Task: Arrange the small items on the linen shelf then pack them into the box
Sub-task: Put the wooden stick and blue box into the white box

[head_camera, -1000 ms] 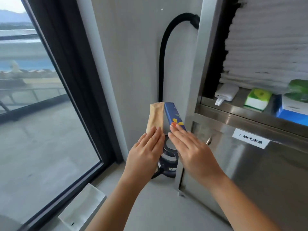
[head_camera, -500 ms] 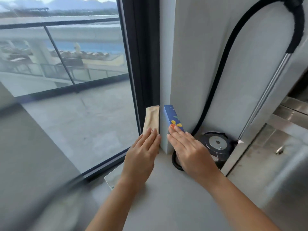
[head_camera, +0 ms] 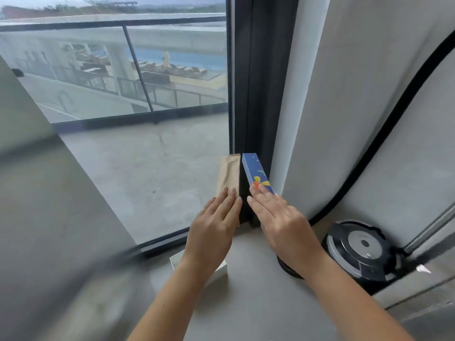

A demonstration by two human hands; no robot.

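Observation:
My left hand [head_camera: 211, 230] holds a flat tan paper sachet [head_camera: 229, 173] in the air, fingers straight along its top and the thumb hidden beneath. Beside it, my right hand [head_camera: 278, 217] holds a long blue carton [head_camera: 254, 171] printed with a yellow and orange flower in the same way. The two items point away from me, side by side and almost touching. Below my left wrist a white box [head_camera: 221, 269] sits on the floor, mostly hidden by my arm. The linen shelf is out of view.
A dark window frame [head_camera: 248, 82] and a grey wall corner stand straight ahead. On the floor at the right rests a round robot vacuum [head_camera: 357, 249]. A black hose [head_camera: 384, 134] curves up the wall. Glass and a balcony fill the left.
The view has swung left and down, away from the steel linen shelf toward the window corner. Both hands keep the same hold on the sachet and the carton.

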